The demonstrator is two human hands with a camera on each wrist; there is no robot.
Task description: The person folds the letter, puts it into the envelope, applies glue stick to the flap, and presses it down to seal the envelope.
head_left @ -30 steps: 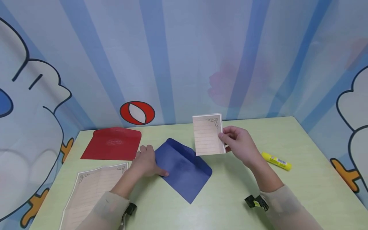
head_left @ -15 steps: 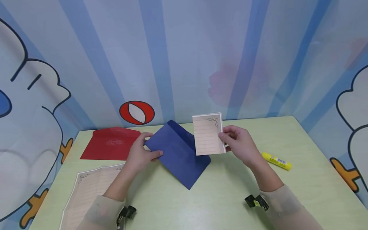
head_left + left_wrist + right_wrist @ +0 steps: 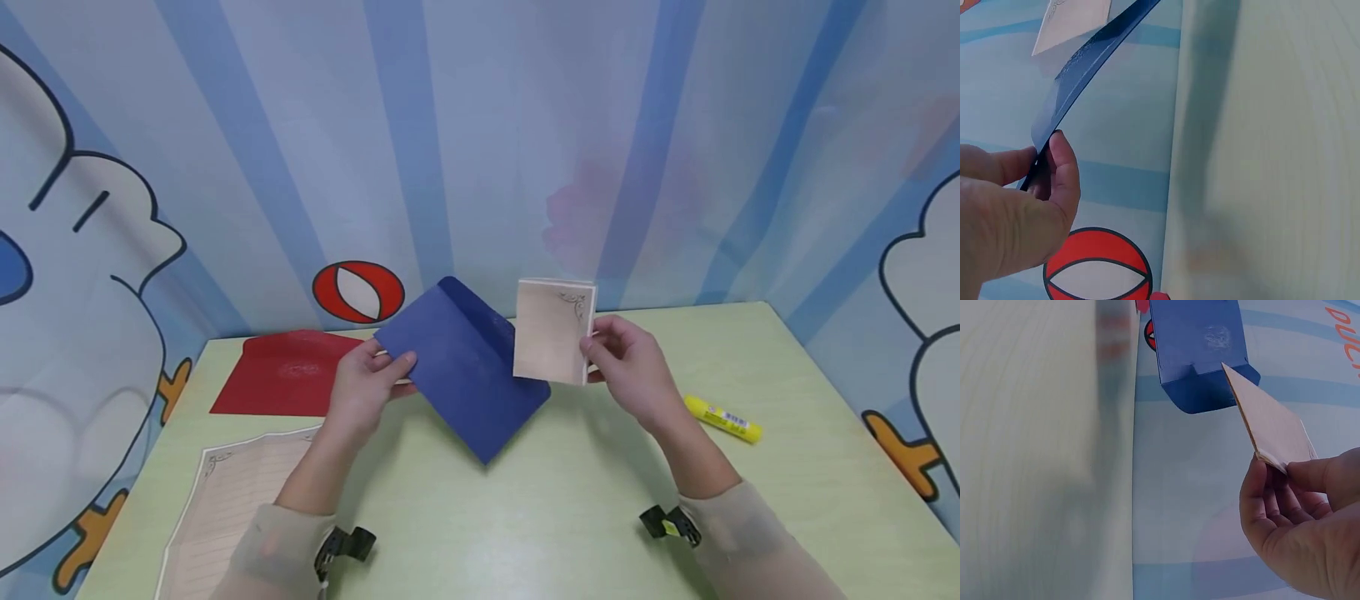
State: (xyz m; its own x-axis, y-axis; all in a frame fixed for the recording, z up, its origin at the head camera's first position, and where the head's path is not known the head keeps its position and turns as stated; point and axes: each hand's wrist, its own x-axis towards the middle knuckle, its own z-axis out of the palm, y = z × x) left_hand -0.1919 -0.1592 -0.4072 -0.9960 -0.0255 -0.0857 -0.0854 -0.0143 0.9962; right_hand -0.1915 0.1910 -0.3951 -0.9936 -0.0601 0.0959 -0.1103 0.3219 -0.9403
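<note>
Blue envelope (image 3: 461, 367) is held clear of the bench (image 3: 540, 525), tilted, its left edge pinched between the thumb and fingers of the left grip (image 3: 367, 387). The right grip (image 3: 628, 367) pinches the folded paper (image 3: 551, 333) at its right edge, thumb on the front face. In the head view, the folded paper overlaps the envelope's flap side; contact between the two cannot be determined. The red envelope (image 3: 281, 375) lies behind the left grip. The lined sheet (image 3: 232, 492) lies at left, partly hidden by the left sleeve (image 3: 273, 542). The yellow tube (image 3: 722, 418) lies beside the right forearm (image 3: 697, 454).
</note>
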